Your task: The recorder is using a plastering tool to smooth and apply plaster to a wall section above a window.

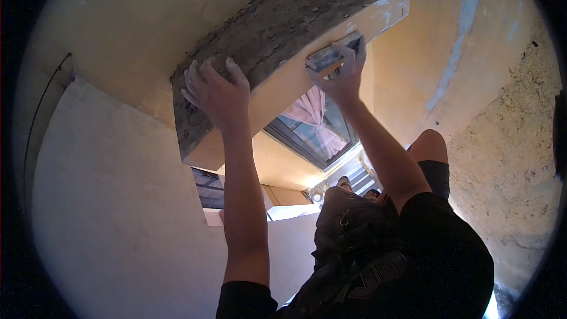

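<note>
My right hand (345,82) grips a grey rectangular sanding block (328,58) and holds it against the smooth front face of a concrete ledge (282,80). Thumb and fingers reach round the block's sides. On the ledge's rough, dirty upper surface (295,9) lies my left hand (220,91), fingers spread, with nothing in it. Whitish dust coats the fingertips of both hands. Pale scuffed patches show on the front face near the ledge's far right corner.
Below the ledge is a dark-framed window (319,130) with a pink curtain (311,112). A white wall (118,189) stands at left. The yellowish wall at right has a pale vertical streak (460,35) and a rough patch (514,136). A thin dark cable (40,106) hangs at far left.
</note>
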